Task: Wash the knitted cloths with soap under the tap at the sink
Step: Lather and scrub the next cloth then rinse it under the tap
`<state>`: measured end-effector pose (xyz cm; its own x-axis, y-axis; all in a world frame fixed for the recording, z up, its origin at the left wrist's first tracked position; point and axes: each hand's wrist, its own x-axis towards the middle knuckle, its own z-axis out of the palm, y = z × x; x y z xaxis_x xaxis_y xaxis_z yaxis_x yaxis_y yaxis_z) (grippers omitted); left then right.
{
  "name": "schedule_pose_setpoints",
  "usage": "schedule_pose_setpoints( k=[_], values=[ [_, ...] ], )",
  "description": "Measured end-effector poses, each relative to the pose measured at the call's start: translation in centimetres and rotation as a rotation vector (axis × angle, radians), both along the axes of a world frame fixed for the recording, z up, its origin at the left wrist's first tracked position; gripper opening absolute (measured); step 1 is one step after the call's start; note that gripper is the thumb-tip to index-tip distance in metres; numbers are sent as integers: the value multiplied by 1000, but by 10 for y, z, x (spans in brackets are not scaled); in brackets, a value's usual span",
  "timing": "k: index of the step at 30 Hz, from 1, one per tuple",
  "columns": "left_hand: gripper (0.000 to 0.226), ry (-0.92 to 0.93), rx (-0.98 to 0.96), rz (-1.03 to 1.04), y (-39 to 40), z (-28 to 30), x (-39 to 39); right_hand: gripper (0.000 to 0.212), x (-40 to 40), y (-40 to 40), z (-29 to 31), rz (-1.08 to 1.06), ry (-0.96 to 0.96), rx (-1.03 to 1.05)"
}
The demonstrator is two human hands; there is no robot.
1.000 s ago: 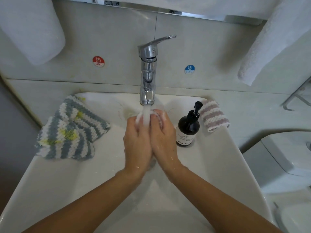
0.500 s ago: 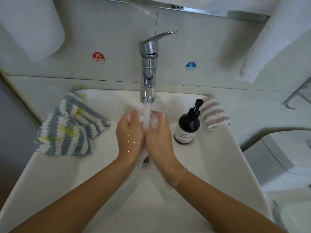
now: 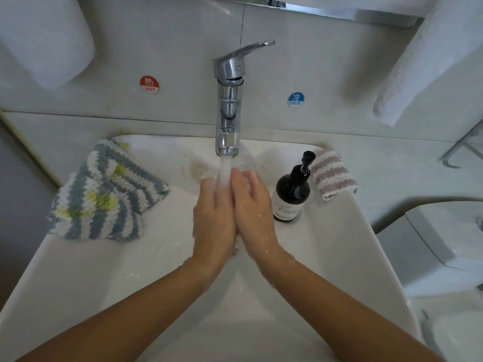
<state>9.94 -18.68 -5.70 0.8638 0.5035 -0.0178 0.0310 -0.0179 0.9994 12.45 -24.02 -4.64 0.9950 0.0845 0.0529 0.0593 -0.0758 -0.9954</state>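
Hands: left [image 3: 213,218], right [image 3: 254,212] pressed together, fingers straight | stream [image 3: 224,171] blurs fingertips; anything between palms hidden

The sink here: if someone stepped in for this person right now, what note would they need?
Left hand and right hand: pressed palm to palm under the running tap, fingers straight; nothing visibly held between them.
Grey, white and yellow knitted cloths lie on the left rim of the sink; a pink striped cloth lies on the right rim behind the soap bottle.
Done: water is on, hands are wet.
Left: as far as can be seen, every cloth is yet to be soaped and rinsed.
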Motion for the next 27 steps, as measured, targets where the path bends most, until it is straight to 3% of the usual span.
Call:
schedule_pose_setpoints(
  k=[6, 9, 12, 17, 21, 27],
  values=[
    [32, 18, 60, 115, 4, -2, 1, 39, -1, 8, 1, -21, 31, -124],
    [37, 24, 50, 134, 8, -1, 5, 36, 2, 6, 6, -18, 111, -189],
    [38, -7, 66, 165, 10, 0, 9, 33, 3, 8, 7, 21, 75, -295],
    [35, -19, 79, 182, 13, 2, 11, 7, -6, 7, -1, 55, 66, -72],
    [21, 48, 24, 122, 13, 3, 13, 17, -3, 4, 3, 23, -2, -21],
    [43, 159, 12, -17, 13, -2, 18, 15, -1, 1, 5, -37, -110, 20]
  ],
)
